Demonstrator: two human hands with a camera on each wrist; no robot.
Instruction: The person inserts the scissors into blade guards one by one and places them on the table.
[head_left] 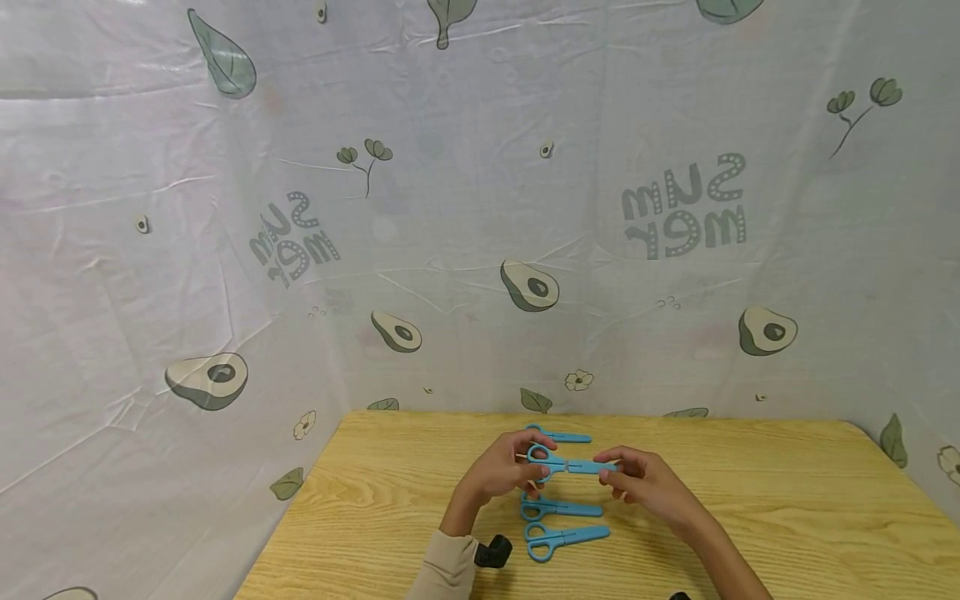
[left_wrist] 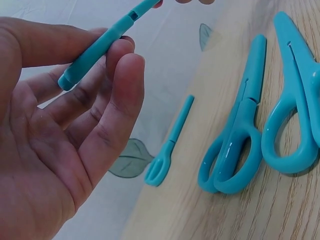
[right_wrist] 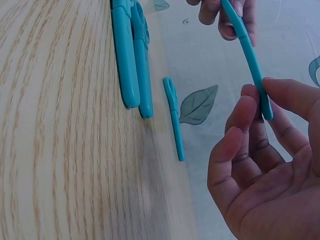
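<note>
Both hands hold one pair of blue scissors (head_left: 553, 462) above the table, its blades inside a blue blade cover (head_left: 588, 467). My left hand (head_left: 501, 463) pinches the finger loops between thumb and fingers. At the other end, my right hand (head_left: 647, 483) grips the cover's tip with thumb and fingertips. In the right wrist view the cover (right_wrist: 255, 70) runs in line with the scissors, a seam showing between them. Two more covered blue scissors, one pair (head_left: 562, 507) and another (head_left: 566, 539), lie on the near side of the hands.
Farther back on the wooden table (head_left: 405, 500) lies another covered pair of blue scissors (head_left: 566, 437). A pale curtain (head_left: 465, 217) printed with avocados and leaves hangs behind the table and along its sides. On the left wrist sits a black device (head_left: 493, 552).
</note>
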